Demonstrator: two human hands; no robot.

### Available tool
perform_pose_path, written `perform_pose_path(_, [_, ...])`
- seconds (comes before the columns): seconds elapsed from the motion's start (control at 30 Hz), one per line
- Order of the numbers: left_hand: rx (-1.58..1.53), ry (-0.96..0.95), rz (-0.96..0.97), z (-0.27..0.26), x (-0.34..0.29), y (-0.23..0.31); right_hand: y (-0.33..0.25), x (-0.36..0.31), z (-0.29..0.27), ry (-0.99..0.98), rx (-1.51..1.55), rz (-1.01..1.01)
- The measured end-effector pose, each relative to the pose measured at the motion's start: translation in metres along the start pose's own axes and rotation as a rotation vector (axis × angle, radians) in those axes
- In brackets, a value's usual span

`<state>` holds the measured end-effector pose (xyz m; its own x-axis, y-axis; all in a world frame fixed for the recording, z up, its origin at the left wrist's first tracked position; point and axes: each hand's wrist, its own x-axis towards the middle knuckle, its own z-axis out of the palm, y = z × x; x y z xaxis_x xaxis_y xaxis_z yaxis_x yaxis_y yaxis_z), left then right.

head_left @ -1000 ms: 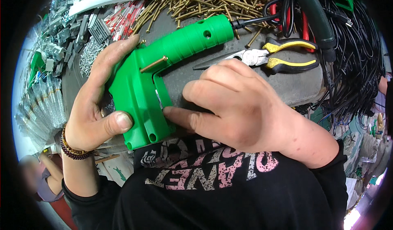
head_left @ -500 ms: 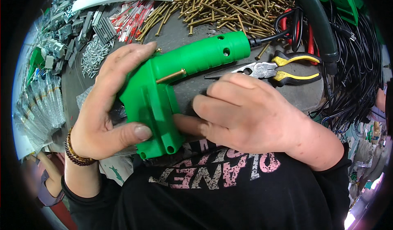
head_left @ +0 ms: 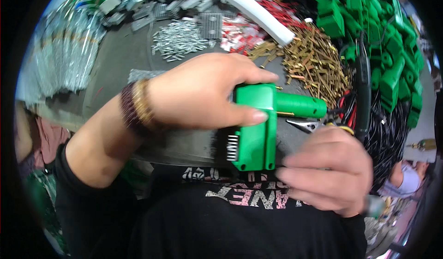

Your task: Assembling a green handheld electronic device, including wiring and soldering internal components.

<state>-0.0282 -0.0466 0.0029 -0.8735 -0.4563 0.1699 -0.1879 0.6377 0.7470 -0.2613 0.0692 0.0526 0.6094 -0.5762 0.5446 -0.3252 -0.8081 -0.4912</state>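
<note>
Green tool casing [head_left: 253, 141]: centre, near side. Left hand [head_left: 200, 93]: grasping casing's far-left part. Right hand [head_left: 330, 171]: right of casing, blurred; finger grip, cannot tell. Black shirt [head_left: 194, 231], near: pink-and-white lettering [head_left: 253, 198].

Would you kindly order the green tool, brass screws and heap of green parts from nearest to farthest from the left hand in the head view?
1. Green tool: in the left hand.
2. Brass screws: pile to its right.
3. Heap of green parts: upper right.
</note>
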Motion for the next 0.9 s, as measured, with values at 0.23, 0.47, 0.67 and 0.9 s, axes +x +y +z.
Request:
perform_pose_path(0.23, [-0.111, 0.059, -0.116, -0.001, 0.005, 0.004, -0.048, -0.003, -0.007, 0.051, 0.766, 0.507])
perform_pose_path(0.47, [-0.16, -0.005, -0.164, -0.006, 0.014, -0.008, 0.002, 0.026, 0.04, -0.006, 1.081, 0.667])
perform_pose_path(0.67, [-0.195, 0.054, -0.259, -0.008, 0.003, -0.003, 0.033, 0.068, 0.015, -0.371, 1.276, 0.34])
perform_pose_path(0.9, [-0.17, 0.114, -0.256, -0.009, 0.013, 0.009, -0.002, 0.058, 0.047, -0.216, 0.986, 0.301])
